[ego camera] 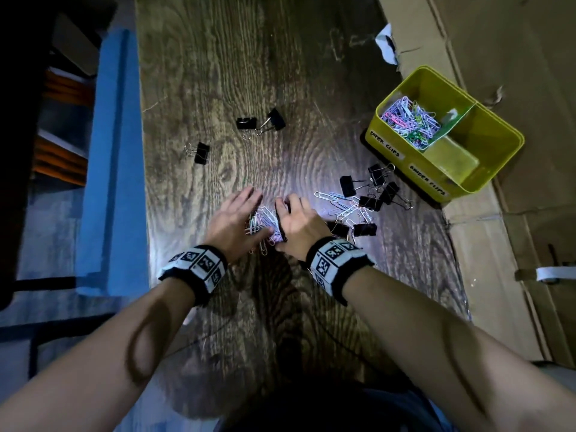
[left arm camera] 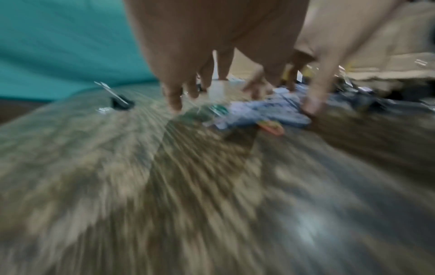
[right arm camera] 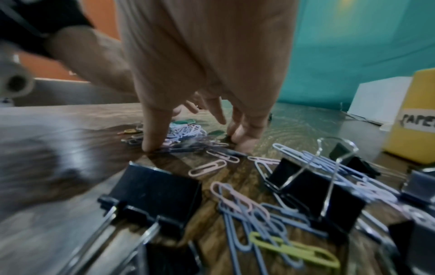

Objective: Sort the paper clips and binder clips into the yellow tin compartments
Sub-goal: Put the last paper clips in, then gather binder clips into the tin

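Both hands low and close together, palms down.
The left hand (ego camera: 236, 217) spreads straight fingers downward; the right hand (ego camera: 296, 222) stands on its fingertips (right arm camera: 150, 143), thumb tucked inward. Both forearms bare, banded at wrists.

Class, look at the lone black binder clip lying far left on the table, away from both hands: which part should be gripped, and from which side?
Probably the black body of the lone binder clip, pinched from above across its flat faces. Its thin wire handles point left toward the table edge and would likely swivel in the fingers. Nothing crowds it.
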